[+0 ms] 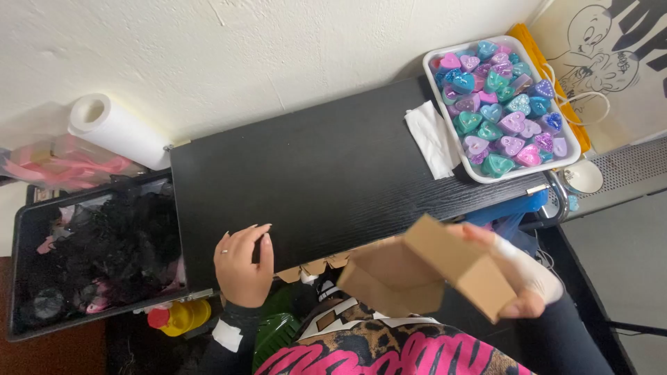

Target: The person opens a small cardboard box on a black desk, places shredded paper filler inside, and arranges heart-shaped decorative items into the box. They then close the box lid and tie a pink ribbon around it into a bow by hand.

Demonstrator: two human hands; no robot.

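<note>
While the right hand (524, 274) grips a small brown cardboard box (431, 271) with its flaps open, fingers wrapped round one end and holding it up over the lap at the near right, off the desk, the left hand (243, 264) rests at the near edge of the black desk (313, 167), holding nothing, its fingers loosely curled with the tips on the wood. A few more flat brown cardboard pieces (319, 265) peek out along that near edge, between the two hands. Far to the right, a white tray (445, 111) sits on the desk, filled with heart-shaped candles (500, 104) in pink, purple, teal and blue, and a folded white napkin (431, 139) lies just beside its left side. At the far left, a roll of paper towel (118, 128) lies against the wall, beyond the desk's corner, and a black bin (90, 257) of dark shredded filling stands at the desk's left end.
</note>
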